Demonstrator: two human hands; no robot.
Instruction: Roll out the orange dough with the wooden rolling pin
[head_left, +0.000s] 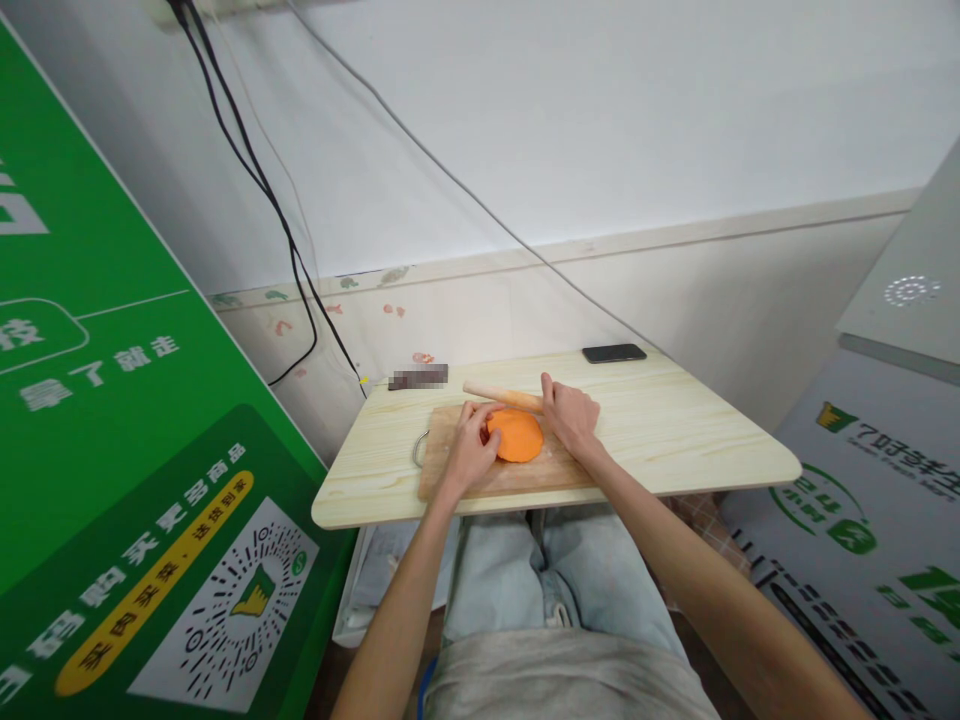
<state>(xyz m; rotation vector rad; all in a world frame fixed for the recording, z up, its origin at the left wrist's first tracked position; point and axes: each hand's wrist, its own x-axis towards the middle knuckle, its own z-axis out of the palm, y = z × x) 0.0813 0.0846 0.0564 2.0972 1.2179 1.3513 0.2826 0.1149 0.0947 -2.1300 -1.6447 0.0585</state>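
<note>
A flattened lump of orange dough [516,437] lies on a wooden cutting board [487,480] on a small light wooden table [675,430]. My left hand [470,445] rests against the dough's left edge, fingers curled onto it. My right hand [570,415] sits at the dough's right side, its fingers laid over a wooden rolling pin [495,394] that lies just behind the dough.
A black phone [614,353] lies at the table's far edge. A small dark object [418,377] sits at the far left. A green printed panel [112,450] stands to the left, a cabinet [885,480] to the right. Black cables [255,180] hang on the wall.
</note>
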